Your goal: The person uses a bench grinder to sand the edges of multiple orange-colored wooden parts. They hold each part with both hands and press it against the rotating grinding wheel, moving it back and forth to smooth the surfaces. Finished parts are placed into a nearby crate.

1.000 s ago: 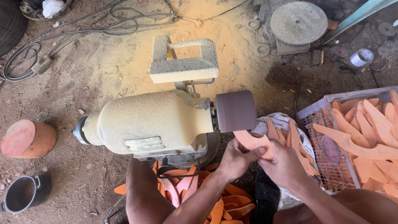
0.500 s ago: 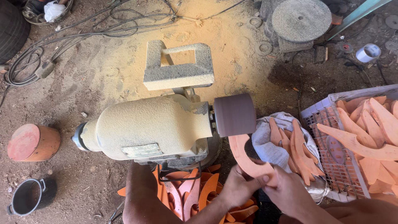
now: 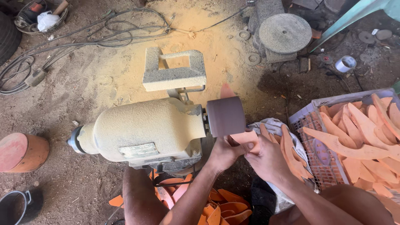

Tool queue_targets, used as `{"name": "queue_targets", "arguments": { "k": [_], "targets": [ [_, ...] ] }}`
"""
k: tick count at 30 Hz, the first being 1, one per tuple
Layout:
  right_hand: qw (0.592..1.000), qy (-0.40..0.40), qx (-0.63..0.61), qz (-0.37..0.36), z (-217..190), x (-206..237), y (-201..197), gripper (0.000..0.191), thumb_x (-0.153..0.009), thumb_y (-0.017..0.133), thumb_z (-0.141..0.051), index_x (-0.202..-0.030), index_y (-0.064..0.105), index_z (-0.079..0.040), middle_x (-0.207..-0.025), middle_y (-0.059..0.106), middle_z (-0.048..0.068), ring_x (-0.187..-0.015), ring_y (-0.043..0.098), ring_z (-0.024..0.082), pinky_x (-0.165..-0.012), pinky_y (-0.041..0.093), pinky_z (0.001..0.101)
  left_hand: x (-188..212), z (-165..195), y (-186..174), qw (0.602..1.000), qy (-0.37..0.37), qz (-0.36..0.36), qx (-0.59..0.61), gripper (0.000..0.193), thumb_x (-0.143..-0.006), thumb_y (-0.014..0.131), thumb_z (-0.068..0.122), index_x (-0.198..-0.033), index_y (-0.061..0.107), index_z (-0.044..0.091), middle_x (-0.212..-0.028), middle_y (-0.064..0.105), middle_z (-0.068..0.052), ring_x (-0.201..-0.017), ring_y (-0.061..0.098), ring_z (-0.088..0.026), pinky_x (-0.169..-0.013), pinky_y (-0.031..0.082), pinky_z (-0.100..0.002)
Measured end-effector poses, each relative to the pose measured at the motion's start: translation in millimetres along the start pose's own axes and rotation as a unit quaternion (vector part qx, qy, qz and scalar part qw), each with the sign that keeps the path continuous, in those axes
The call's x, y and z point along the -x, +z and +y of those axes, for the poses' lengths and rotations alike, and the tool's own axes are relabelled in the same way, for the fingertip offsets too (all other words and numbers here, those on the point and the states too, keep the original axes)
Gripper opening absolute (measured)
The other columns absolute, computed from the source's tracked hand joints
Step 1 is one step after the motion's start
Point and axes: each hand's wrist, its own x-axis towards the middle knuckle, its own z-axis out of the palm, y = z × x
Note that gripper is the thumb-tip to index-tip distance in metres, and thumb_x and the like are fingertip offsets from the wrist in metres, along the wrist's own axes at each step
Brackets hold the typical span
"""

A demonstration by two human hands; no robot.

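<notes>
Both hands grip one orange curved wooden piece and press it against the underside of the dark sanding drum. My left hand holds its near-left end, and my right hand holds its right end. The drum sits on the shaft of a dust-coated cream motor. The piece's far tip pokes up behind the drum.
A grey crate at right holds several orange pieces; more lie on a white cloth and under the motor. Sawdust covers the ground behind. Cables lie at top left, a stone disc top right, a red-topped pot and black pot left.
The hands moved up and the piece was turned; its flat end now sits under the drum, where earlier a curved arc hung below the drum.
</notes>
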Motion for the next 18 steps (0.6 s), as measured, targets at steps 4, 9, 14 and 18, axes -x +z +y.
{"name": "queue_targets", "arguments": {
  "k": [4, 9, 14, 18],
  "targets": [
    [0.998, -0.059, -0.015, 0.002, 17.6, 14.4, 3.7, 0.044, -0.078, 0.076, -0.007, -0.12, 0.062, -0.005, -0.093, 0.079, 0.013, -0.084, 0.081, 0.02, -0.075, 0.063, 0.0316, 13.2, -18.5, 5.6, 0.999, -0.001, -0.03, 0.036, 0.042, -0.087, 0.08, 0.007, -0.125, 0.064, 0.001, -0.111, 0.075, -0.009, -0.098, 0.071, -0.014, -0.089, 0.061, -0.031],
    [1.0, -0.023, 0.006, -0.01, 45.9, 33.5, 9.5, 0.034, -0.08, 0.077, -0.013, -0.108, 0.061, -0.002, -0.083, 0.079, 0.015, -0.077, 0.083, 0.024, -0.066, 0.062, 0.0367, 38.0, -45.3, 16.5, 0.991, -0.039, -0.041, 0.12, 0.041, -0.089, 0.079, 0.011, -0.127, 0.064, 0.003, -0.113, 0.075, -0.009, -0.099, 0.07, -0.015, -0.09, 0.06, -0.034],
    [0.998, 0.038, 0.043, -0.034, 71.1, 61.2, 16.8, 0.045, -0.082, 0.079, -0.017, -0.12, 0.059, -0.004, -0.078, 0.078, 0.018, -0.073, 0.082, 0.027, -0.065, 0.062, 0.0374, 66.9, -58.7, 26.0, 0.997, -0.035, -0.071, 0.017, 0.038, -0.094, 0.077, 0.011, -0.129, 0.065, 0.002, -0.118, 0.074, -0.007, -0.107, 0.07, -0.013, -0.1, 0.06, -0.032],
    [0.995, -0.012, -0.074, -0.067, 81.5, 74.7, 22.9, 0.053, -0.078, 0.073, -0.008, -0.127, 0.054, -0.002, -0.087, 0.08, 0.015, -0.077, 0.08, 0.023, -0.064, 0.064, 0.035, 83.9, -60.7, 31.6, 0.991, -0.057, -0.067, 0.102, 0.04, -0.093, 0.076, 0.01, -0.13, 0.061, 0.006, -0.117, 0.073, -0.005, -0.109, 0.068, -0.01, -0.102, 0.057, -0.03]
  ]
}}
